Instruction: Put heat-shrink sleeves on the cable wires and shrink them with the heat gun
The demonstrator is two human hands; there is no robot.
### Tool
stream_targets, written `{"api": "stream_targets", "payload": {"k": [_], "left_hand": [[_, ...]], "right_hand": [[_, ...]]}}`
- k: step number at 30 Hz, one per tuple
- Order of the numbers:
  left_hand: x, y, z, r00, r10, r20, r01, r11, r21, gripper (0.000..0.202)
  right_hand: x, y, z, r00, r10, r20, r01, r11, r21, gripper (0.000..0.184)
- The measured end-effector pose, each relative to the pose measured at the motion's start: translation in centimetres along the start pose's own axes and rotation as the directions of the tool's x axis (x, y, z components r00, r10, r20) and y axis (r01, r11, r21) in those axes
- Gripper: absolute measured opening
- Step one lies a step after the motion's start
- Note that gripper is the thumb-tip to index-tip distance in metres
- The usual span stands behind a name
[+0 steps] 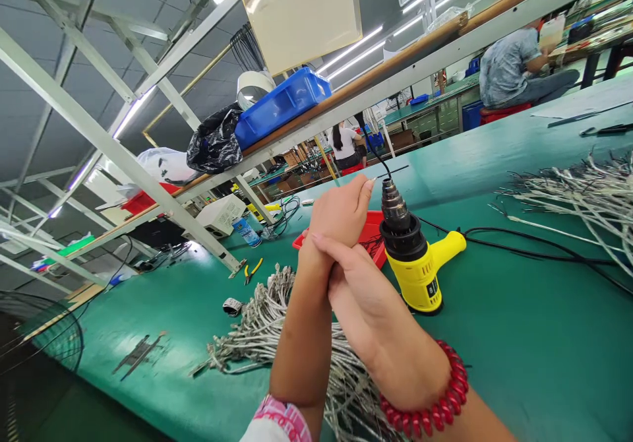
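My left hand (341, 212) is raised and pinched shut on a thin black wire piece (393, 171), holding it just above the nozzle of a yellow heat gun (420, 267). The heat gun stands upright on the green table (519, 349) with its dark nozzle pointing up. My right hand (363, 293), with a red bead bracelet on its wrist, presses against my left wrist with its fingers wrapped round it. Nothing else shows in that hand.
A pile of grey-white cables (262, 326) lies under my arms, another pile (583, 194) at the right. A red tray (372, 232) sits behind the heat gun, whose black cord (519, 251) runs right. Yellow pliers (253, 270) lie left. A blue bin (281, 105) rests on the shelf. People sit behind.
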State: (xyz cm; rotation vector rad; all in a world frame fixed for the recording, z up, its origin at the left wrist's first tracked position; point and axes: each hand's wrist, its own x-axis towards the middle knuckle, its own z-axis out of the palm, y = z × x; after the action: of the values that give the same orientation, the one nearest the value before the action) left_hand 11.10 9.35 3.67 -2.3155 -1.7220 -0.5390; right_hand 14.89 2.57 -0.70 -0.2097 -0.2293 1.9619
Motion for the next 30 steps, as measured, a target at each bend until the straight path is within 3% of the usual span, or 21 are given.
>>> {"api": "stream_targets", "payload": {"k": [6,16,30], "left_hand": [[-0.5,-0.6,0.0,1.000,-0.005,-0.002,0.005,1.000,0.009,0.033],[-1.8,-1.2,-1.1,0.995,-0.095,-0.037,0.101,0.971,0.218,0.033],[-1.5,-1.2,-0.8,0.997,-0.080,-0.021,0.083,0.978,0.191,0.031]], "right_hand": [[0.1,0.6,-0.2,0.999,0.025,0.021,-0.024,0.999,-0.022,0.037],[-0.5,2.0,0.0,0.993,0.051,0.105,-0.047,0.998,-0.043,0.034],[-0.3,1.7,0.0,0.997,0.055,0.057,-0.053,0.997,-0.048,0.039]]}}
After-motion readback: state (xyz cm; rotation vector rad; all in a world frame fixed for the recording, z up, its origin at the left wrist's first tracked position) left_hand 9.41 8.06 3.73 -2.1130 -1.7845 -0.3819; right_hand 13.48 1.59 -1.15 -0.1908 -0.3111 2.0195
